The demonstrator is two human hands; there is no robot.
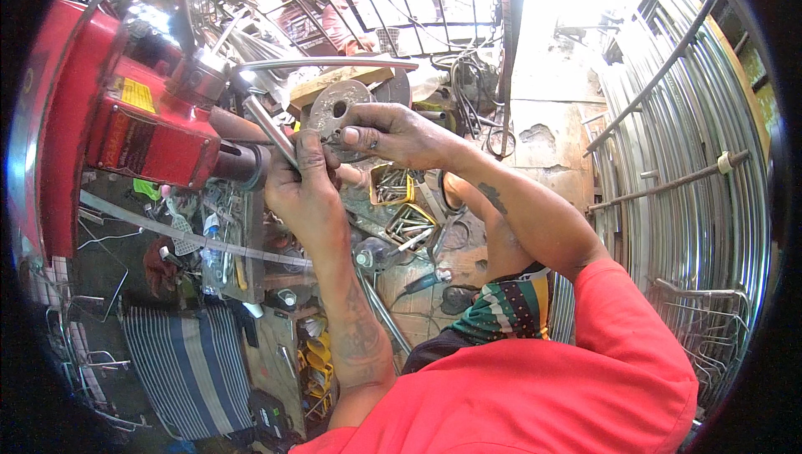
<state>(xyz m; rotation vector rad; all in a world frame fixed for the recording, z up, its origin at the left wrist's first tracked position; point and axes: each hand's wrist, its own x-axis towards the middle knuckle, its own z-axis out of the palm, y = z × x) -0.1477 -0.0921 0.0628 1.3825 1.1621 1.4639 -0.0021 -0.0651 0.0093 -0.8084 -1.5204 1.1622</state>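
Observation:
My left hand (pixel 305 191) is closed with the thumb up, gripping a shiny metal rod (pixel 271 130) that slants up and to the left. My right hand (pixel 397 135) reaches in from the right, fingers curled and pinched close to the left thumb. What sits between its fingertips is too small to make out. Just beyond the right fingers is a round grey metal disc (pixel 328 105) with a dark hole; I cannot tell whether they touch it. To the left of both hands stands a red machine (pixel 150 132) with a dark cylindrical end (pixel 240 163).
Yellow containers (pixel 391 185) of small metal parts lie below the hands, beside a clear plastic bottle (pixel 373 252). A power tool (pixel 422 283) rests on the floor. Long metal tubes (pixel 668 136) fill a rack at right. A striped folding chair (pixel 190 370) stands lower left.

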